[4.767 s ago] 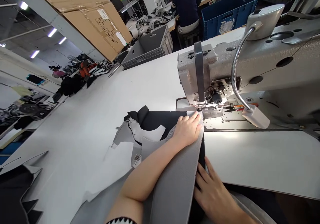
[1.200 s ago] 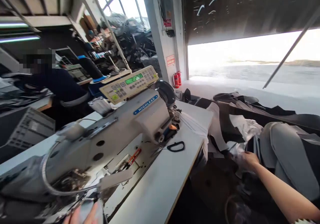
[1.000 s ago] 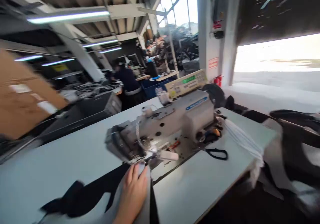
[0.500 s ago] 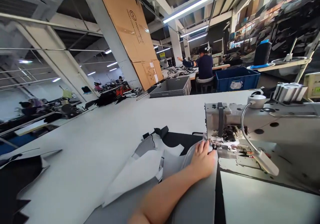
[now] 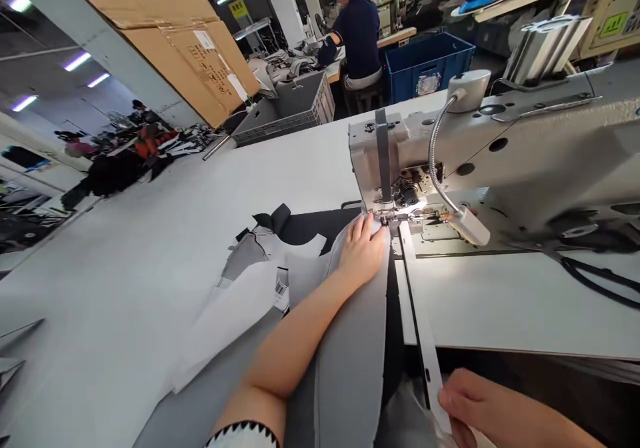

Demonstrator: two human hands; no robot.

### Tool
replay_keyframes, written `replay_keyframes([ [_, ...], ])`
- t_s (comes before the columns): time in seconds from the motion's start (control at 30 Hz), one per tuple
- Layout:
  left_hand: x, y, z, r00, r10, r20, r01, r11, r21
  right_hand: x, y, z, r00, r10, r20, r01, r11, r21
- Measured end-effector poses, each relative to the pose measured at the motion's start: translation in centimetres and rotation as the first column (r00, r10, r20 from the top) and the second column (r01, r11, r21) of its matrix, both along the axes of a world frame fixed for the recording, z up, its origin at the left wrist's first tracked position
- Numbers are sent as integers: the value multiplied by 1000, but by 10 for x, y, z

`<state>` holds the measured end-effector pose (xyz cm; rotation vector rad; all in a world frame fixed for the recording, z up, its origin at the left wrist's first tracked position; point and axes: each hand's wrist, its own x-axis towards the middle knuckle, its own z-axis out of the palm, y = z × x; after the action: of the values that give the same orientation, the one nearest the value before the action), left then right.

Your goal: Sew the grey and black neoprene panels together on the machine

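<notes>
Left hand (image 5: 361, 251) lies flat, released, on grey fabric (image 5: 350, 361) before the sewing machine (image 5: 450, 148); right hand (image 5: 480, 411) pinches a white strip (image 5: 417, 315) off the worktop (image 5: 150, 235) edge.

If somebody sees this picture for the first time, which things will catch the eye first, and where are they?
The big grey sewing machine fills the right side, its small lamp lighting the needle area. At the centre, the left hand presses grey fabric flat just before the needle. At the bottom right, the right hand holds a long white strip that runs up to the machine.
</notes>
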<state>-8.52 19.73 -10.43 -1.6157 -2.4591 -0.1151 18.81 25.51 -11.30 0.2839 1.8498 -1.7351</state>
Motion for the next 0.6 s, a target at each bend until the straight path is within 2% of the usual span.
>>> replay_keyframes([
  [0.03, 0, 0, 0, 1000, 0, -2, 0, 1000, -2, -2, 6, 6, 998, 57, -32, -53, 991, 124],
  [0.07, 1, 0, 0, 1000, 1, -5, -1, 1000, -6, -5, 12, 12, 990, 104, -96, -74, 958, 276],
  [0.1, 1, 0, 0, 1000, 4, -7, -4, 1000, -9, -10, 17, 16, 970, 142, -197, -45, 902, 428],
  [0.17, 1, 1, 1, 1000, 9, -8, -9, 1000, -19, -24, 29, 21, 862, 213, -459, 155, 752, 640],
  [0.23, 1, 2, 1, 1000, 14, -4, -14, 1000, -28, -47, 42, 18, 710, 285, -644, 409, 578, 706],
  [0.27, 1, 3, 1, 1000, 16, 0, -16, 999, -28, -60, 49, 13, 653, 324, -684, 506, 485, 713],
  [0.3, 1, 3, 2, 1000, 15, 6, -15, 1000, -25, -73, 56, 8, 622, 369, -690, 560, 406, 722],
  [0.33, 1, 2, 4, 1000, 8, 14, -8, 1000, -15, -84, 62, 2, 610, 410, -678, 574, 361, 735],
  [0.37, 2, 0, 6, 1000, -6, 27, 6, 1000, 5, -92, 67, -4, 607, 443, -660, 569, 337, 750],
  [0.47, 8, -13, 13, 988, -126, 86, 118, 988, 98, -97, 71, -17, 584, 498, -641, 536, 357, 765],
  [0.6, 22, -40, 22, 897, -414, 152, 394, 907, 147, -68, 57, -17, 488, 553, -676, 533, 425, 732],
])
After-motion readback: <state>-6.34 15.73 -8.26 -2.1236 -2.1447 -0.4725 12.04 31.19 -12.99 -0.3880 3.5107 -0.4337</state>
